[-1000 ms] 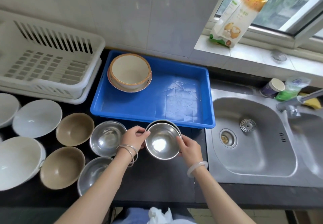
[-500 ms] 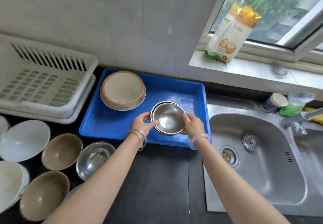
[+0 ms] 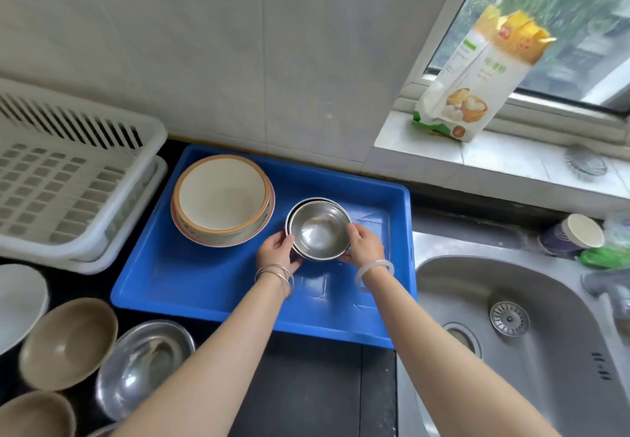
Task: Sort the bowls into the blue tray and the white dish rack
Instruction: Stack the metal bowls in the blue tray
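Both hands [image 3: 364, 247] grip nested steel bowls [image 3: 318, 229] over blue tray [image 3: 211, 279].

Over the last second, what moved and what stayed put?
Both hands, left hand and right hand, carried the stacked steel bowls from the counter's front edge forward into the blue tray, beside the cream bowl. Both still grip the stack. The cream bowl, the dish rack and the counter bowls did not move.
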